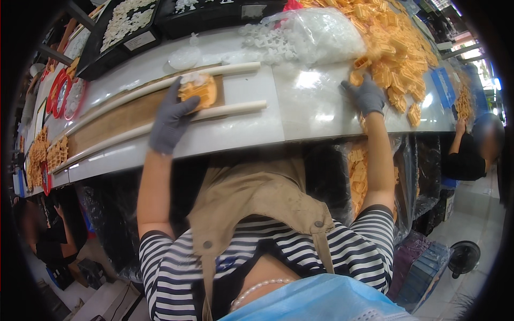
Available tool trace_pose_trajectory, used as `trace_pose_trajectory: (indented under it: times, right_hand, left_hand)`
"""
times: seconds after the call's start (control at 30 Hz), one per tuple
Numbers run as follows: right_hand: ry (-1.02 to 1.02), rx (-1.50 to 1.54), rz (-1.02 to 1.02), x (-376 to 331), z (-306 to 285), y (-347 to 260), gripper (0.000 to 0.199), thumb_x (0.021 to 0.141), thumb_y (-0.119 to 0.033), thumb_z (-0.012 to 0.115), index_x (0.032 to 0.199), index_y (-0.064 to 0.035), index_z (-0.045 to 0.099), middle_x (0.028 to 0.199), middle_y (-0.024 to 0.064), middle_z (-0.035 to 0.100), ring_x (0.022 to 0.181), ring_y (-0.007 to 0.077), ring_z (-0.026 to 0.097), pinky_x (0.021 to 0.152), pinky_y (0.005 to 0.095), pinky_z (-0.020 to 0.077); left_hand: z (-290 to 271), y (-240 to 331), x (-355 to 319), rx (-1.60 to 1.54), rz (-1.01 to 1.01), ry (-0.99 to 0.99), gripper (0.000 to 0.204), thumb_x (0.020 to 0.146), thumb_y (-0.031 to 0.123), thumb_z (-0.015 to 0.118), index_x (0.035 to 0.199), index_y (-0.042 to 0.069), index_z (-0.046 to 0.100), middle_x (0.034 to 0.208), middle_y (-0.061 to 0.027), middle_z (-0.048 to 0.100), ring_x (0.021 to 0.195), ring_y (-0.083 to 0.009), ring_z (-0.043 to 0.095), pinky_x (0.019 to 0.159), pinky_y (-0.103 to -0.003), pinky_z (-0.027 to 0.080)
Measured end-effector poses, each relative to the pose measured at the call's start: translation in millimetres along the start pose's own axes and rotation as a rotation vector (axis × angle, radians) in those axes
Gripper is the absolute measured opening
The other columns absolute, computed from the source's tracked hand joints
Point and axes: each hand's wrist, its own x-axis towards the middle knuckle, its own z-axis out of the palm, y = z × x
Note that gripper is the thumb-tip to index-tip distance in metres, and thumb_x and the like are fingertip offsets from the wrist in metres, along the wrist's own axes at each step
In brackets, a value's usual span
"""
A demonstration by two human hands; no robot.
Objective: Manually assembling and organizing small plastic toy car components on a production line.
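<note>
My left hand, in a grey glove, is closed on an orange plastic part with small white pieces on its upper side. It holds the part at the right end of two white rails, above a brown strip. My right hand, gloved alike, has thumb and fingers around another orange plastic part at the near left edge of a large heap of orange parts. The fingertips are partly hidden there.
A clear plastic bag lies by loose white pieces. Black trays of small white parts stand at the back left. Red-rimmed baskets and stacked orange parts sit farther left. Other people work at both sides. A blue bin is at right.
</note>
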Motion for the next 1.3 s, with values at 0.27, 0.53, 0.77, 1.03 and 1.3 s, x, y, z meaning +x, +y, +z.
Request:
trace_pose_trajectory:
  times: [0.27, 0.53, 0.77, 1.03, 1.3]
  right_hand:
    - [-0.028, 0.564, -0.232, -10, 1, -18, 0.035, 0.087, -0.033, 0.058, 0.1, -0.0015, 0.062, 0.08, 0.0114, 0.066, 0.074, 0.019, 0.063, 0.07, 0.0304, 0.0487]
    - [-0.485, 1.533, -0.201, -99, -38, -107, 0.03, 0.089, -0.017, 0.06, 0.115, -0.0018, 0.059, 0.087, 0.0013, 0.062, 0.068, 0.0039, 0.052, 0.055, 0.0171, 0.0404]
    - [-0.609, 1.507, -0.229, -122, -38, -139, 0.025, 0.085, -0.016, 0.064, 0.106, -0.0023, 0.06, 0.075, 0.0002, 0.059, 0.061, 0.0057, 0.05, 0.052, 0.0203, 0.0403]
    - [-0.548, 1.462, -0.193, -127, -31, -149, 0.02, 0.084, -0.012, 0.066, 0.1, -0.0016, 0.063, 0.078, 0.001, 0.061, 0.061, 0.0066, 0.052, 0.052, 0.0216, 0.0434]
    - [-0.257, 1.264, -0.353, -124, -8, -140, 0.017, 0.08, -0.01, 0.07, 0.094, -0.0007, 0.065, 0.083, 0.0035, 0.064, 0.063, 0.0059, 0.055, 0.052, 0.0211, 0.0446]
  left_hand:
    - [45, -16, -18, -0.446, -0.034, -0.232, 0.059, 0.083, 0.004, 0.059, 0.137, 0.001, 0.035, 0.126, -0.0107, 0.049, 0.118, -0.0224, 0.049, 0.102, -0.036, 0.042]
    - [59, -31, -22, -0.638, -0.131, -0.316, 0.051, 0.096, 0.033, 0.046, 0.133, 0.0, 0.037, 0.126, -0.0134, 0.049, 0.118, -0.0247, 0.049, 0.101, -0.039, 0.042]
    - [59, -47, -23, -0.444, -0.144, -0.206, 0.057, 0.096, 0.047, 0.041, 0.131, 0.002, 0.036, 0.12, -0.0139, 0.05, 0.114, -0.023, 0.052, 0.095, -0.035, 0.047]
    - [77, -35, -37, -0.183, -0.078, -0.078, 0.061, 0.095, 0.039, 0.051, 0.138, 0.001, 0.029, 0.121, -0.0139, 0.049, 0.114, -0.0195, 0.05, 0.093, -0.031, 0.047]
    - [77, -37, -30, -0.038, -0.062, -0.092, 0.056, 0.093, 0.028, 0.056, 0.137, 0.001, 0.034, 0.12, -0.0142, 0.05, 0.109, -0.0173, 0.05, 0.093, -0.028, 0.043]
